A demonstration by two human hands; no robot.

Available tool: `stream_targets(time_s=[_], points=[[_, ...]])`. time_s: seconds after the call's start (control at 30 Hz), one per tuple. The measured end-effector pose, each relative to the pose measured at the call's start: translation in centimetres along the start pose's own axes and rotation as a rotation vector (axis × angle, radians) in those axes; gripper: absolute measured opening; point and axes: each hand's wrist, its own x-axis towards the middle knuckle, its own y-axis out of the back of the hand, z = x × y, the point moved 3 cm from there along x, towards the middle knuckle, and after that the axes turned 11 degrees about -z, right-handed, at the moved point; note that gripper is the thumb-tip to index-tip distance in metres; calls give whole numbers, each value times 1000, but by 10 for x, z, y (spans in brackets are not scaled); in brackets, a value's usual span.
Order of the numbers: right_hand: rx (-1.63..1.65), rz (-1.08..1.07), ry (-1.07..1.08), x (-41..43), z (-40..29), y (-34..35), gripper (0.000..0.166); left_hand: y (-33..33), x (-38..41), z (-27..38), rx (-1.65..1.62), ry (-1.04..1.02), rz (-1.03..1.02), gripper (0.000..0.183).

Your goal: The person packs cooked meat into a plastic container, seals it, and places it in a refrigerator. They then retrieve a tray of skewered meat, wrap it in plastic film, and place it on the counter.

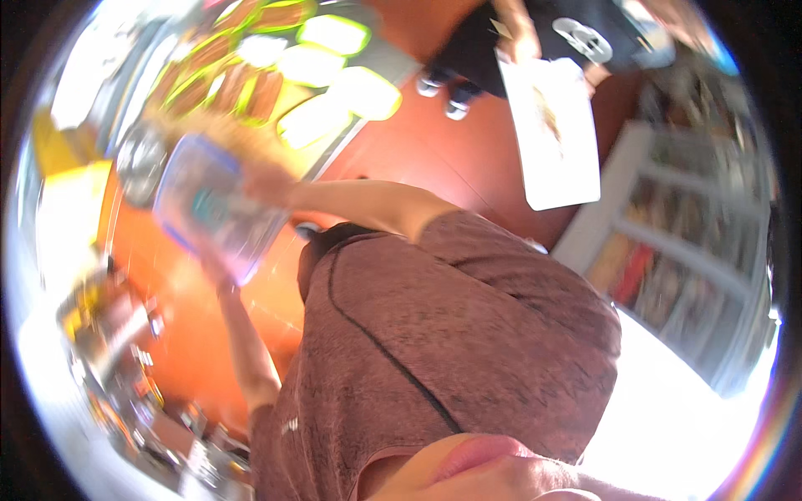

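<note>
A clear plastic food container with a blue rim (216, 200) is held between both my hands, out in front of my body. My right hand (272, 181) grips its upper right side. On the lower edge, near a corner, is my left hand (216, 263). Motion blur softens the container and hands. A teal patch shows on the container, but whether it is a label or something inside cannot be told. Just past its far side sits a round metal bowl (141, 163).
Several lime-green-rimmed trays (313, 119) cover a counter, some with brown contents. Another person in dark clothing (476, 44) holds a white board or tray (557, 144). A grey rack or glass-fronted cabinet (683, 232) stands at right. The floor (432, 163) is orange-red tile.
</note>
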Motion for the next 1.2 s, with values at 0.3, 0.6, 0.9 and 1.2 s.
stream_targets(time_s=[0.3,0.6,0.9,1.2], points=[[-143,-383,-324,17,-11,0,37,35,41,-40,-57,-208,-58,71],[-269,-93,-283,33,-73,0,56,96,20,-21,-175,-111,-128,68],[-23,-122,-511,77,-51,-17,81,112,59,46,-201,-412,-134,59],[-160,37,-428,84,-61,-36,78,104,76,28,-106,-468,55,90]])
